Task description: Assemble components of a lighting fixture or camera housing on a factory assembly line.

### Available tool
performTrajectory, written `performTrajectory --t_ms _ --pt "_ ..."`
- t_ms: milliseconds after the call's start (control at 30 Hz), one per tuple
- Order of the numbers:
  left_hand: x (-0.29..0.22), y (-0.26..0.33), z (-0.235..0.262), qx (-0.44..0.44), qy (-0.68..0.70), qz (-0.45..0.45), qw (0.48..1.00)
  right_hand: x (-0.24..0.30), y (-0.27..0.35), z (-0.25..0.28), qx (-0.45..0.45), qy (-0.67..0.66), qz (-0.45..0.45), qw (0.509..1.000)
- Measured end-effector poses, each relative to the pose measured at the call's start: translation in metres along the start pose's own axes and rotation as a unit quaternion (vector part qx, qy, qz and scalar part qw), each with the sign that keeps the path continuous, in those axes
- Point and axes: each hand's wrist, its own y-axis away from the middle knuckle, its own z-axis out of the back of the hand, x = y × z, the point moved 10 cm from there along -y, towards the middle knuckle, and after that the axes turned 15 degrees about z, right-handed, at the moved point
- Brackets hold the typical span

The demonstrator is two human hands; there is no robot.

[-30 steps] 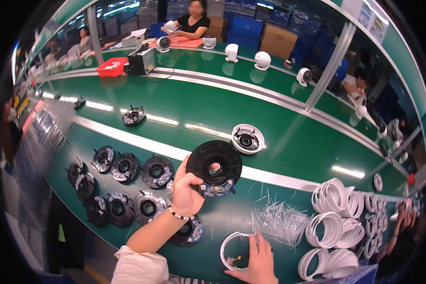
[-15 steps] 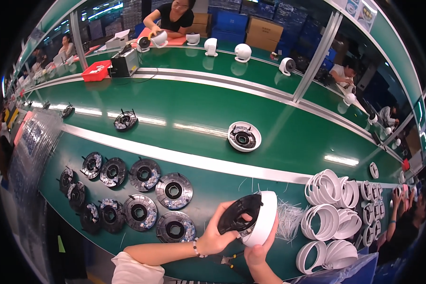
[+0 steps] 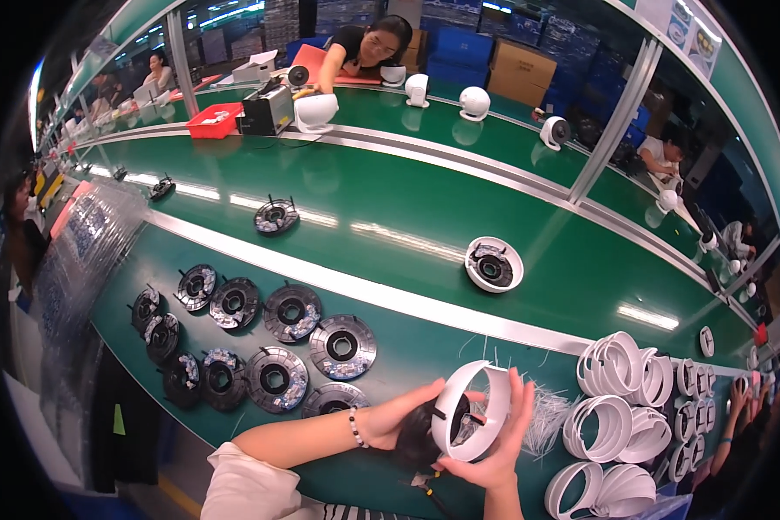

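Low in the view, my left hand (image 3: 388,425) grips a black round part (image 3: 416,435), its fingers partly behind the part. My right hand (image 3: 503,464) is closed around a white plastic ring (image 3: 449,418), thumb below and fingers along its right side. The ring stands on edge with its opening toward me, and black prongs and part of a circuit board show inside it. Ring and black part touch; how far one sits in the other is hidden. Just below my hands lie pliers (image 3: 425,487) with yellow-and-black handles.
Black discs with circuit boards (image 3: 277,380) lie in rows at left. Thin white strips (image 3: 548,416) are heaped right of my hands, beside stacked white rings (image 3: 600,426). A white ring holding a disc (image 3: 494,264) sits on the green belt (image 3: 364,195). Across it, a person handles a white device (image 3: 315,113).
The white ring has turned so its opening faces me, and the black part has tipped down to the left. My view has shifted. The person across has moved a white device nearer the belt.
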Motion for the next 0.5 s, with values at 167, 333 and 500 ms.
performTrajectory --t_ms 167,333,500 --pt "0.004 0.002 0.021 -0.032 0.060 -0.018 0.998 0.001 0.000 0.020 -0.069 0.038 -0.007 0.997" --pt "-0.017 0.007 0.010 -0.055 0.058 -0.085 0.993 0.003 -0.002 0.019 -0.154 -0.152 -0.070 0.974" --pt "-0.008 0.007 0.027 -0.097 0.095 -0.140 0.981 0.013 0.008 -0.018 -0.010 -0.037 -0.011 0.999"
